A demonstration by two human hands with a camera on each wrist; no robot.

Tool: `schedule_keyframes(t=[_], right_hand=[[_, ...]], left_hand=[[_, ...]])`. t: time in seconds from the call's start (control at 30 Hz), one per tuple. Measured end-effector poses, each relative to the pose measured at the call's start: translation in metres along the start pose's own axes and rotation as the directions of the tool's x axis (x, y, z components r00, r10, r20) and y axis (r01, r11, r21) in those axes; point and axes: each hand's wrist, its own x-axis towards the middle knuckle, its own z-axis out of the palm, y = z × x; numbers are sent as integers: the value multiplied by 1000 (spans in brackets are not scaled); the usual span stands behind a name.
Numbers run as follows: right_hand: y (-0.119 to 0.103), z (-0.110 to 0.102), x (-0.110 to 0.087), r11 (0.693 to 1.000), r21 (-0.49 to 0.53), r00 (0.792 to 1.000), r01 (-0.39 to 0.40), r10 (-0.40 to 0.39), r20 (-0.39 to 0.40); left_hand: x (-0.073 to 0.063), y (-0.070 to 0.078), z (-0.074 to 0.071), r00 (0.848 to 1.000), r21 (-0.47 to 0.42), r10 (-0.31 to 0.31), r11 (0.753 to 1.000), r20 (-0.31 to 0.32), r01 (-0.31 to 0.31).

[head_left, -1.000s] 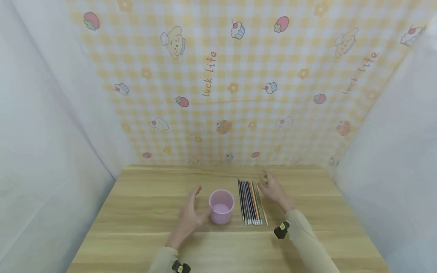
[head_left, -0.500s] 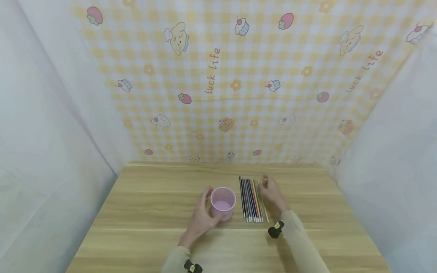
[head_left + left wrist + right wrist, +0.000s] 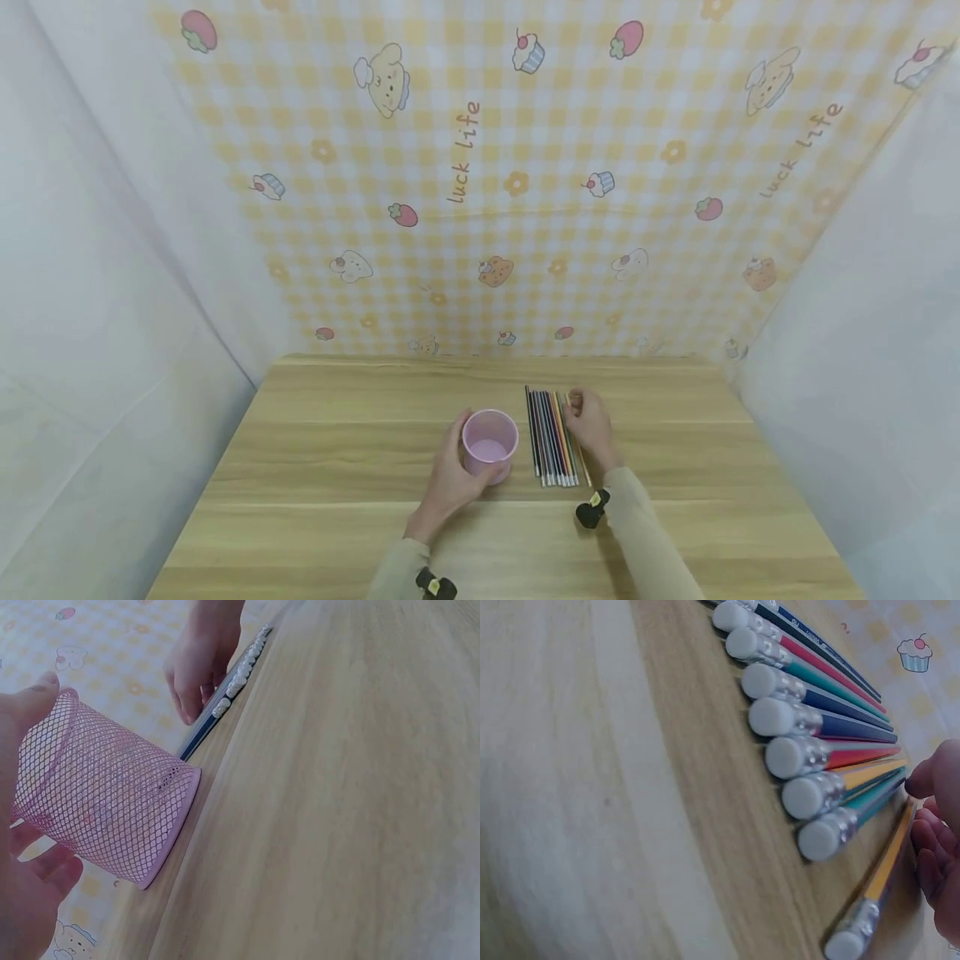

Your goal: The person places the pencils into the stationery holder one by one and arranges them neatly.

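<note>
My left hand point(image 3: 459, 477) holds a pink mesh pencil cup point(image 3: 112, 787), thumb on one side and fingers on the other. The cup stands upright on the wooden table, with nothing seen inside it in the head view. To its right lies a row of pencils point(image 3: 550, 437) with white erasers toward me. My right hand point(image 3: 591, 425) is at the far end of the row. Its thumb and curled fingers close around the far part of a yellow pencil point(image 3: 889, 862), which lies slightly apart at the right end. The exact fingertip contact is partly hidden.
The wooden table point(image 3: 337, 467) runs back to a yellow checked cloth point(image 3: 450, 250) with cartoon prints. White side walls point(image 3: 112, 375) stand left and right. The row's other pencils lie close beside my right fingers.
My left hand has moved right and taken hold of the pencil cup. The right hand has come down and left, its fingers drawing in around the yellow pencil's far end.
</note>
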Motion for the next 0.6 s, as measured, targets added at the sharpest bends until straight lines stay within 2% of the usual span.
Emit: schedule_keyframes(t=[0.37, 0.6], right_hand=[[-7, 2, 0, 997, -54, 998, -56, 54, -32], [-11, 1, 0, 997, -54, 997, -59, 56, -58]], left_hand=[[1, -2, 2, 999, 37, 11, 999, -32, -10], [2, -2, 3, 999, 38, 3, 999, -34, -2]])
